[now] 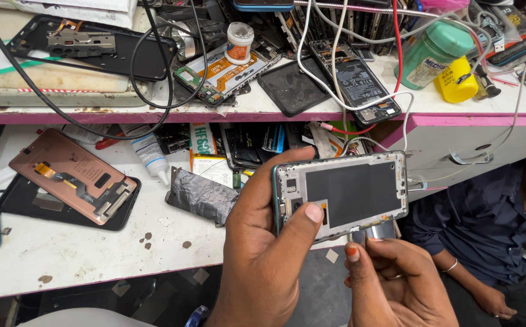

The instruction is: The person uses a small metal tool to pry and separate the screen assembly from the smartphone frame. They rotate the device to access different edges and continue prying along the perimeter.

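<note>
Presently:
- An opened phone frame is gripped by the closed left hand, above the workbench edge.
- A small metal piece under the frame is pinched by the right hand.

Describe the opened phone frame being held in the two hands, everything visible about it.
The opened phone frame is a rectangular shell with its back off, held lengthwise above the bench edge. Its silvery metal-looking inner rim surrounds a large dark grey panel, and a teal edge shows along the left end. Small cut-outs and screw points dot the border. The left hand grips that left end, thumb pressed on the inside. The right hand pinches a shiny flat strip at the lower edge.
</note>
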